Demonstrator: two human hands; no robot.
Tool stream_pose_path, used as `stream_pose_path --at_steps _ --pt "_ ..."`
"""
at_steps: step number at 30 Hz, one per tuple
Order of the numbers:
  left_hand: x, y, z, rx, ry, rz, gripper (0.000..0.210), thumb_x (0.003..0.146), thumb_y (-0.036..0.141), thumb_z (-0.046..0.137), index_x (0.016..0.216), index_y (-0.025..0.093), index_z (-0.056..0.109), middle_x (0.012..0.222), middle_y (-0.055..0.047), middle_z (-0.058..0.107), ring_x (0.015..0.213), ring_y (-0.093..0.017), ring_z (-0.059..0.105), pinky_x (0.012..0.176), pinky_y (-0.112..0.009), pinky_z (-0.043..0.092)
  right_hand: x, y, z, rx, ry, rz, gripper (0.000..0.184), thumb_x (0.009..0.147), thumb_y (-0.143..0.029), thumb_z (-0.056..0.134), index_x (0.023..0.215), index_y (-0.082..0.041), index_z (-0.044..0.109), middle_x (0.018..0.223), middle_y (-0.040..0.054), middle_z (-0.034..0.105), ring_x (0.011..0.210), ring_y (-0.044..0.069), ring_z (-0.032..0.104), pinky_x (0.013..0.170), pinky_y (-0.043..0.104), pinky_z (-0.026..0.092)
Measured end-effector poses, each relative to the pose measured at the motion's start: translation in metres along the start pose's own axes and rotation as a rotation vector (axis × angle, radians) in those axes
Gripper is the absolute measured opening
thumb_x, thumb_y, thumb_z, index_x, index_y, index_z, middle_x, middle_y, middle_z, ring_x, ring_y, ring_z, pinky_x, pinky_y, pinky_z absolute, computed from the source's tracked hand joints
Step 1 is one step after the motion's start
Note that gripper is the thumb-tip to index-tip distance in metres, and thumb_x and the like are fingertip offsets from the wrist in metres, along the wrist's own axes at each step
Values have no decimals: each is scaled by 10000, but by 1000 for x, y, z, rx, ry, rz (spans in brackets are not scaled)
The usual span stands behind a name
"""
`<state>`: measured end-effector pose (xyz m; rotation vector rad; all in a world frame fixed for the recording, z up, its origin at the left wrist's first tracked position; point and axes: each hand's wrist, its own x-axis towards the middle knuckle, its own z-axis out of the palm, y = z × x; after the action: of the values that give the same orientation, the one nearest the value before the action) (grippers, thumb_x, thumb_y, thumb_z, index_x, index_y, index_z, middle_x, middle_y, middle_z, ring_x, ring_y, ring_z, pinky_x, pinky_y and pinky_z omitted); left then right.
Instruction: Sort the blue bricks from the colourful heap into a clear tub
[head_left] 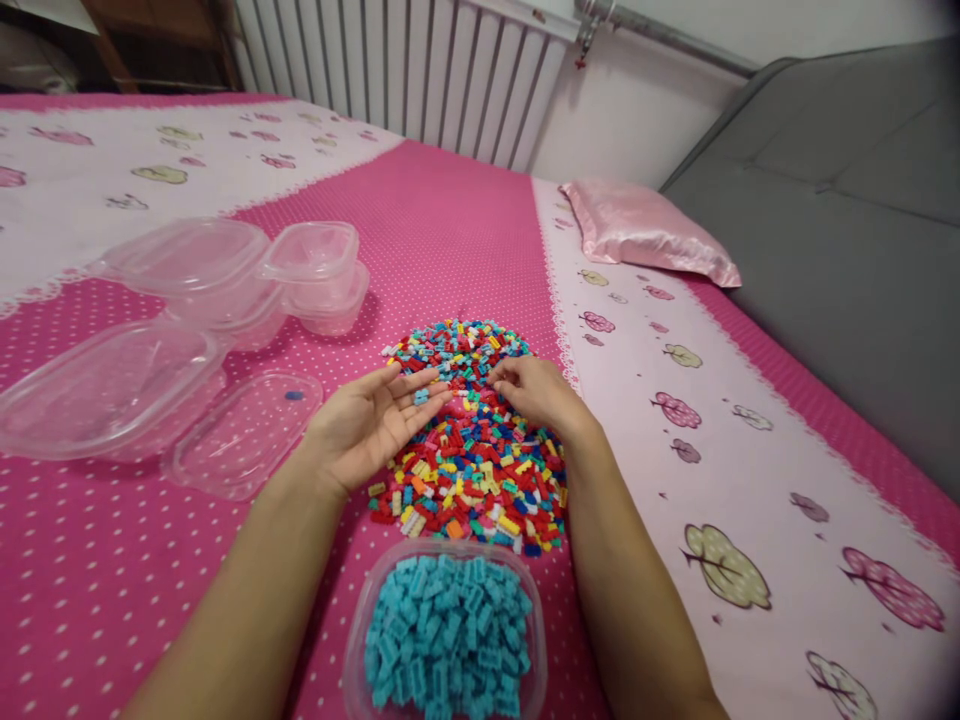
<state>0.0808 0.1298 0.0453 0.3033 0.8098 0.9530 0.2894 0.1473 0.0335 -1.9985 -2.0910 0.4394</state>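
Over a heap of small toy bricks (480, 470) in many colours, my left hand (367, 425) is turned palm up with its fingers stretched out. A light-blue toy brick (421, 397) rests on those fingers. My right hand (534, 392) is at the heap's right side, thumb and fingertips closed in a pinch. What lies between those fingertips, if anything, is too small to make out. Just below the heap, nearest to me, a clear plastic tub (356, 650) holds a pile of turquoise bricks (448, 635).
Left of the heap lie a clear lid (244, 440) with a dark blue piece (293, 396) on it, a large clear container (112, 390) and stacked smaller containers (315, 265). A pink pillow (649, 230) lies at the back right, by a grey headboard (825, 180). A radiator (420, 70) stands behind.
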Motion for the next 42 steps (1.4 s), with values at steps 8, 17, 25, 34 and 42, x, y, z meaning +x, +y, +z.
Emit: stream_pose_path --at_steps 8,17,25,34,42 --pt "1 -1 -1 -7 1 4 379 942 167 371 1209 -53 526 1062 -262 636 1012 -301 657 754 -299 611 8 6 10 12 -1 -14 315 840 -149 516 1058 -238 725 1120 28 711 1035 185 643 917 273 452" --pt "1 0 -1 -16 12 7 394 941 166 381 1269 -21 495 1084 -246 636 1023 -288 655 743 -291 613 7 3 11 33 1 63 244 807 -160 561 927 -250 755 1018 12 740 977 183 663 891 273 469" --pt "1 0 0 -20 16 0 404 944 176 380 1282 -18 484 1067 -243 640 971 -268 674 742 -288 611 5 3 6 -17 100 215 301 814 -169 542 1023 -278 728 952 32 734 859 183 668 781 277 486" --pt "1 0 0 -11 6 -5 384 942 178 377 1245 -10 520 1056 -237 648 971 -265 671 741 -287 611 7 6 10 18 131 219 237 795 -212 601 982 -258 740 984 43 734 915 194 667 822 284 478" --pt "-1 1 2 -35 20 -22 392 935 183 393 1246 -13 529 1036 -240 652 975 -267 667 731 -282 609 8 4 11 -8 85 142 276 871 -372 535 874 -213 761 864 71 746 859 201 675 764 272 470"
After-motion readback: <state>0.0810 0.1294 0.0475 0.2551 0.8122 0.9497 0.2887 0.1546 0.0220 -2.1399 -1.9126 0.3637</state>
